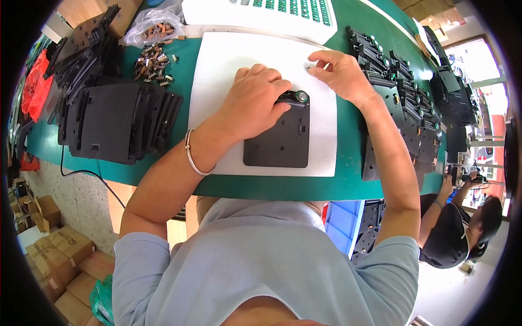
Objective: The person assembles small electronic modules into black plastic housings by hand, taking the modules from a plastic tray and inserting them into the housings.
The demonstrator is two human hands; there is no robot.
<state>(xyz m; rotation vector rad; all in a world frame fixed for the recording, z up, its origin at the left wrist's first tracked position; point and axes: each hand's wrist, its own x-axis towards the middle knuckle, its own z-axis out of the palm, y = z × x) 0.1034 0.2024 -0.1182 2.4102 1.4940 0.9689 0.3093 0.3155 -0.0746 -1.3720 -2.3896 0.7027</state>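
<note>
Left hand [255,103] hides black panel's [280,144] upper left.

- White mat [228,60]: bare across its far half and down its left strip; open passage there.
- Black plate [278,138] takes the mat's near centre; left hand [255,103] rests on its far left corner, blocking that side.
- Right hand [340,70] sits at the mat's far right edge, fingertips pinched on a small part.
- Left of mat: loose small parts [152,62] and stacked black plates [117,122] crowd the green table [272,187]; narrow gap between.
- Right: row of black assemblies [405,92] close beside the forearm.
- Far edge: white tray [261,13] bounds reach.
</note>
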